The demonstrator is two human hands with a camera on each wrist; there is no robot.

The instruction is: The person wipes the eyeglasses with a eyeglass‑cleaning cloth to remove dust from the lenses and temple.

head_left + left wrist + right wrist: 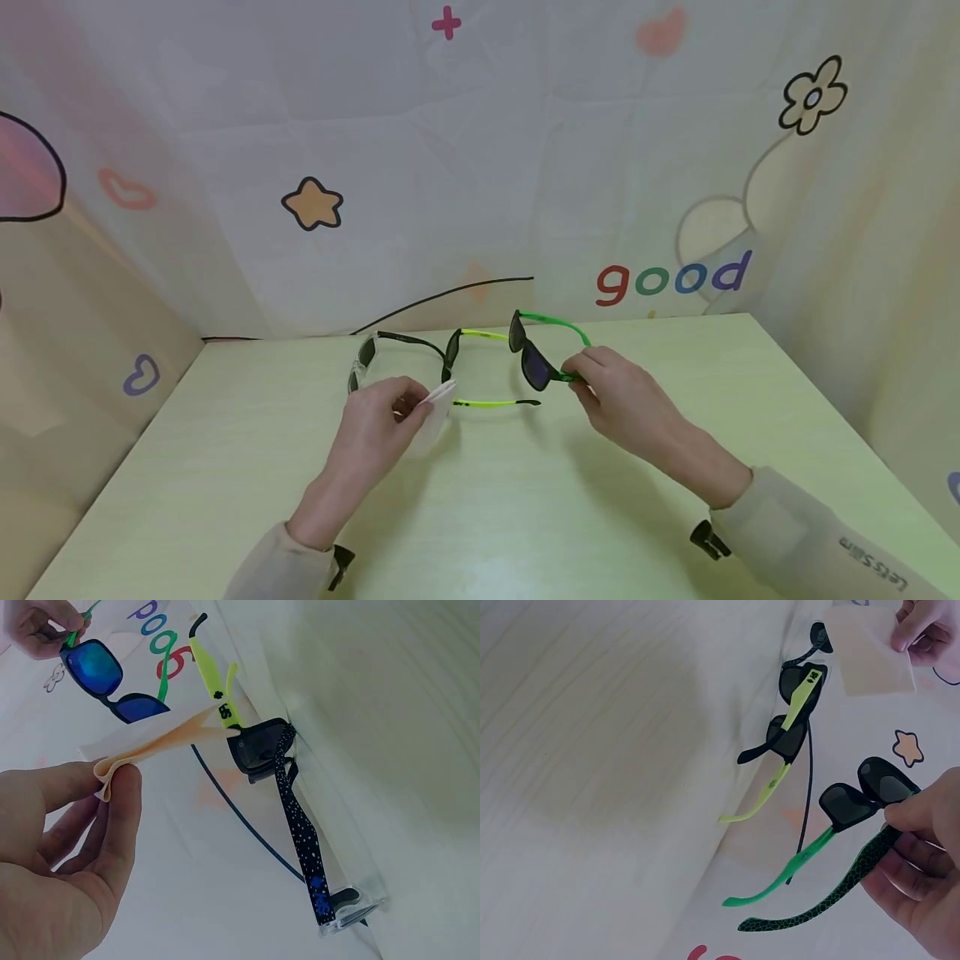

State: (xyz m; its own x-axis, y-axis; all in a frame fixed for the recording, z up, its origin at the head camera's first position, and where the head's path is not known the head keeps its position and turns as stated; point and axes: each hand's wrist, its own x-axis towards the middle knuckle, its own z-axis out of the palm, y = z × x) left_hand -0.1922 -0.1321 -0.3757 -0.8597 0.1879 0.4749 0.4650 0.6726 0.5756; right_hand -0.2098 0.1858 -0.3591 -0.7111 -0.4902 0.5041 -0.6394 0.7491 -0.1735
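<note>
My left hand (375, 429) pinches a thin pale cloth (437, 414) between thumb and fingers; the left wrist view shows its edge folded over. With my right hand (633, 408) I hold green-armed sunglasses (536, 365) by one temple, raised above the table with both arms unfolded. Their lenses (96, 667) look blue in the left wrist view, and the gripped temple (840, 891) has a dark crackled pattern. Behind the cloth stand sunglasses with yellow temples (487, 404). Farther left are clear-framed sunglasses (367, 352) with a black speckled temple (304, 840), partly hidden by my left hand.
The pale wooden table (510, 517) ends at a printed curtain (480, 167) close behind the sunglasses. Curtain sides also border it left and right. A black clip (708, 540) hangs by the right sleeve, and another clip (341, 567) by the left.
</note>
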